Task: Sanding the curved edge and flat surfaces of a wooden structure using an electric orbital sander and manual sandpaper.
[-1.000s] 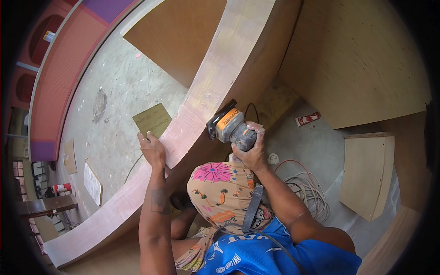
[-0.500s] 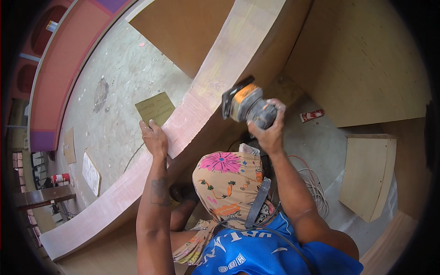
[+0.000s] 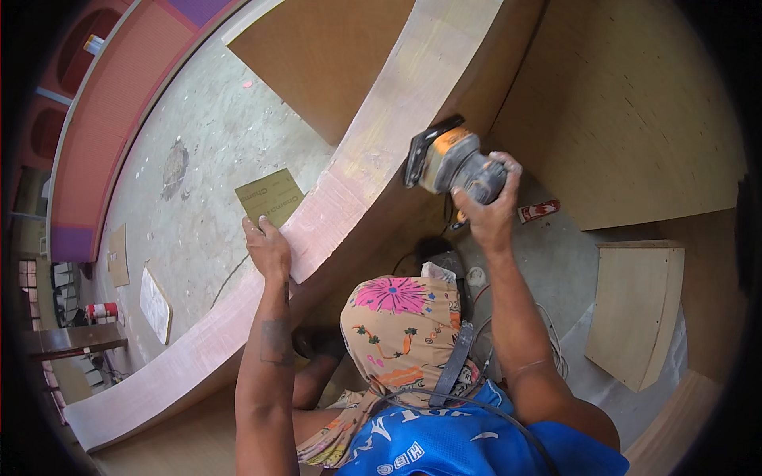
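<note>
My right hand (image 3: 492, 198) grips a grey, black and orange power sander (image 3: 456, 163), tilted with its flat black pad facing the long curved strip (image 3: 357, 186). The pad is close to the strip's right edge; I cannot tell if they touch. The strip is pale, with a pinkish coating and rough streaks in its middle. At its left edge, my left hand (image 3: 270, 252) is closed, thumb and fingers at the lower end of an olive-green sheet of sandpaper (image 3: 270, 196). Part of that sheet is hidden behind the hand and strip.
A brown plywood panel (image 3: 317, 55) stands beyond the strip, and a larger one (image 3: 627, 119) at the right. A wooden box (image 3: 635, 309), a red-and-white packet (image 3: 539, 211) and a cable (image 3: 556, 333) lie on the floor. A patterned head covering (image 3: 401, 333) fills the lower middle.
The sander and my right hand have moved a little right and up along the strip. My left hand stays at the strip's edge by the sandpaper. The whole view has shifted slightly.
</note>
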Motion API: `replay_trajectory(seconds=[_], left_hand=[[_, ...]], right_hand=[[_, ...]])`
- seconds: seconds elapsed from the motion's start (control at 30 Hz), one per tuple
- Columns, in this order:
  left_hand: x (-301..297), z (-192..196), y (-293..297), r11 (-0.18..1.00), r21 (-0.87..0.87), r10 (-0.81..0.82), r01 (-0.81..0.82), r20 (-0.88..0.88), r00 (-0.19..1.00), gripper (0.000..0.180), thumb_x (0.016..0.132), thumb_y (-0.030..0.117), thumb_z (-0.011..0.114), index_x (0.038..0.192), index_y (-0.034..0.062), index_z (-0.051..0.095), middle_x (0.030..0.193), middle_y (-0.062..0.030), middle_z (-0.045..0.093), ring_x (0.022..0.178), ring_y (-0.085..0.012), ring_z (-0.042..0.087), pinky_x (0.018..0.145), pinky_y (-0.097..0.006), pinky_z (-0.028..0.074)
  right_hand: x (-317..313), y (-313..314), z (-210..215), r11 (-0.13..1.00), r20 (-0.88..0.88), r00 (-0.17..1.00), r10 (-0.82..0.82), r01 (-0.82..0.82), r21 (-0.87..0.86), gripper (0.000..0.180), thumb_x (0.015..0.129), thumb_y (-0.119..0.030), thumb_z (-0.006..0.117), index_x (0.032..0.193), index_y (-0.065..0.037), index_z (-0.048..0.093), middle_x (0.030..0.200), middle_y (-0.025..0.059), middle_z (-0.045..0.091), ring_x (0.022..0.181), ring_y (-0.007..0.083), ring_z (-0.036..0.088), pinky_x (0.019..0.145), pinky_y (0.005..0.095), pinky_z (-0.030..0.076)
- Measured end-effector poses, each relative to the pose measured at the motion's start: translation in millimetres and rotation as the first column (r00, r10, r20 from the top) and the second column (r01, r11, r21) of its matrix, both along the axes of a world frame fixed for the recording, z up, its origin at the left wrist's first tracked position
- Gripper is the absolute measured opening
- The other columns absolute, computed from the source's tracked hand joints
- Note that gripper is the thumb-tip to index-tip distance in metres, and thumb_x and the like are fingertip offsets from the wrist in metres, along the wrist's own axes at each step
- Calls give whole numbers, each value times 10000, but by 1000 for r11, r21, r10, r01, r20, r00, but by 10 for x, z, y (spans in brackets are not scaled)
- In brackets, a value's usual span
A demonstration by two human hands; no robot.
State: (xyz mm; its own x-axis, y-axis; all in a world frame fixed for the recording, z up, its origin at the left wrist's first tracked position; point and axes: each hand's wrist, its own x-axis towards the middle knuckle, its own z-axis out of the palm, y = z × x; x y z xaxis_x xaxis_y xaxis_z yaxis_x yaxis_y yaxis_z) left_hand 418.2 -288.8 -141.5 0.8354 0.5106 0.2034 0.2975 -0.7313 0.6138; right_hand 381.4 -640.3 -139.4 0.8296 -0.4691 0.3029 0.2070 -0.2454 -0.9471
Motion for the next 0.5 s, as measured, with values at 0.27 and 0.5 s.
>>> replay_trajectory(seconds=[0.27,0.5], left_hand=[[-45,36,-36,1000,-19,-15,15,4,1000,278,1008,204,444,1152,-21,522,1044,-297,676,964,-469,652,846,-501,479],[-37,34,-43,1000,2,-20,20,17,1000,265,1005,194,444,1132,-24,527,1030,-291,675,959,-466,649,843,-495,476]], right_hand=[[7,-166,189,969,-19,995,95,-88,232,698,718,-56,778,1306,-138,410,1099,117,527,762,155,599,582,312,537],[-301,303,-245,998,11,999,48,-47,-50,713,654,-89,835,1273,-74,483,1199,149,533,1120,288,543,978,414,450]])
